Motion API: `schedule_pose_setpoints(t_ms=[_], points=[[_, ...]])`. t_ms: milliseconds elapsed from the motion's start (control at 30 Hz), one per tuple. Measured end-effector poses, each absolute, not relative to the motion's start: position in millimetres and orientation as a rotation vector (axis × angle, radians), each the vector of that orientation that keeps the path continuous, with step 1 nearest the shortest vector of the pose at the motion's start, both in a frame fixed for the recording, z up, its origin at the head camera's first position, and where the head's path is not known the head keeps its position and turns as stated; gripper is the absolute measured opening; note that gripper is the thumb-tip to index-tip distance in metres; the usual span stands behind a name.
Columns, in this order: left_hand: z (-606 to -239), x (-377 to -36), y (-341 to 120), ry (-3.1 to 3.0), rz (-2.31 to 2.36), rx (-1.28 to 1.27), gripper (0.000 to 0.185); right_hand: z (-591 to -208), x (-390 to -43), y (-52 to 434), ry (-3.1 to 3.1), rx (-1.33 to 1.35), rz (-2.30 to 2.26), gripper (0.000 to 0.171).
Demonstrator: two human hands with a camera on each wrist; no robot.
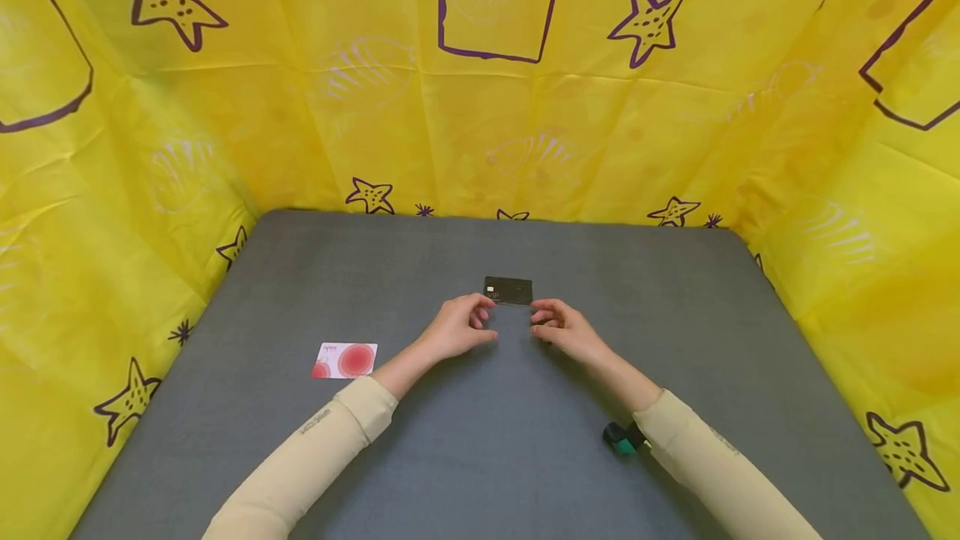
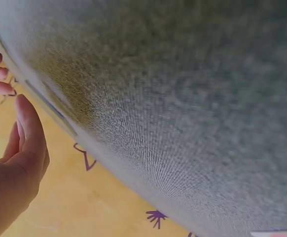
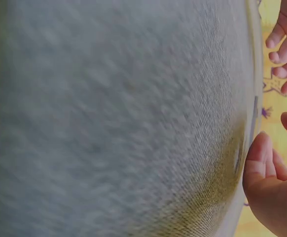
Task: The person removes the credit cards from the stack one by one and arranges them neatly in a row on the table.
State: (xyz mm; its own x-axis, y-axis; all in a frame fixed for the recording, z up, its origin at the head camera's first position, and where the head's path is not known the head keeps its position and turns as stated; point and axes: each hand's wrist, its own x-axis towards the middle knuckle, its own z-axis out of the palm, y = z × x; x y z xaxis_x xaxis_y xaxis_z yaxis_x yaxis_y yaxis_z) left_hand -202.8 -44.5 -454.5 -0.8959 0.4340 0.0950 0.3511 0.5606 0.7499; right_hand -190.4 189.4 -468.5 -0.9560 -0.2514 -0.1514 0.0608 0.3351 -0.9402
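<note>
Flanking flat black card (image 1: 508, 290), hands (image 1: 513, 329)

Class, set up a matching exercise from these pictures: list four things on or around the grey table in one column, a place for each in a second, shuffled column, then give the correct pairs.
Things:
1. black card
2. white card with red circles
3. green object
4. yellow starfish cloth

Places:
A. by the right sleeve, near the table's front
B. surrounding the table as a backdrop
C. just beyond the fingertips of both hands
D. on the table left of the left forearm

Pairs: 1-C, 2-D, 3-A, 4-B
</note>
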Motion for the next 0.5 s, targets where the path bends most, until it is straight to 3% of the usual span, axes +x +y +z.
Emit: schedule_pose_setpoints(t_ms=[500], points=[[-459.8,-232.9,-39.7,2.774,1.161,0.594,0.043,-468.5,-216.6,183.1,2.48,-0.115,-1.605,0.046]])
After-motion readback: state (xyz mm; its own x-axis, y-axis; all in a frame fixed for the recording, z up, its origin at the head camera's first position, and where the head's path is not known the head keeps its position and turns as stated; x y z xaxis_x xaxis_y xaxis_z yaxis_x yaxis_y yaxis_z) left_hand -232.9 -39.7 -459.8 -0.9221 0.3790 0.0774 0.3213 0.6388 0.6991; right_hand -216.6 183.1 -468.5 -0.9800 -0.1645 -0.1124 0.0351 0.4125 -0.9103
